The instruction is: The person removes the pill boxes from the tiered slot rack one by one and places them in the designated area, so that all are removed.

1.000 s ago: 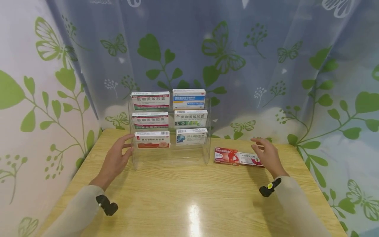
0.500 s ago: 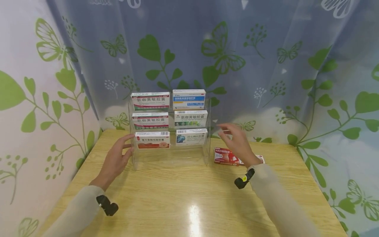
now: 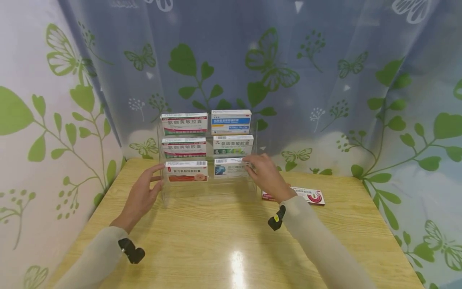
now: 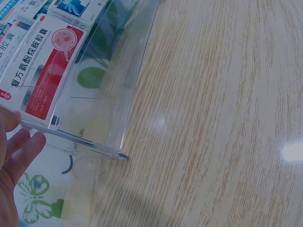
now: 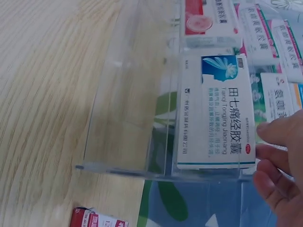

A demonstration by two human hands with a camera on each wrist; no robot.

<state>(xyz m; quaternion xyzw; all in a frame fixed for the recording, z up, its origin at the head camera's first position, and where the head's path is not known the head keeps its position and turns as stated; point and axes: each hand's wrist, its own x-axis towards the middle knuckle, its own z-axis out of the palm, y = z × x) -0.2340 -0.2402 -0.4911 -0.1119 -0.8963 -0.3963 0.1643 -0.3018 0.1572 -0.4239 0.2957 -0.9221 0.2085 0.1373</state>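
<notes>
A clear acrylic stand [image 3: 207,194] holds medicine boxes in three tiers. My left hand [image 3: 138,196] touches its left side beside a white and red medicine box [image 4: 42,71] on the lowest filled tier. In the left wrist view, the left fingertips [image 4: 33,144] lie along the clear side panel. My right hand [image 3: 267,176] is at the stand's right side, with fingers at the corner of a white medicine box with a blue picture [image 5: 213,118]. That box stands leaning in its slot. In the right wrist view, the right fingers [image 5: 270,135] are loosely bent by the box's edge.
Above are a white and blue box [image 3: 231,122], a white and green box [image 3: 232,145] and two white and red boxes [image 3: 185,123]. On the wooden table [image 3: 202,245], right of the stand, lie a red box [image 5: 97,218] and a white box with pink rings [image 3: 312,195]. A patterned curtain [image 3: 306,92] hangs behind.
My right hand has moved left, from over the boxes on the table to the stand's right side. My left hand has stayed at the stand's left side.
</notes>
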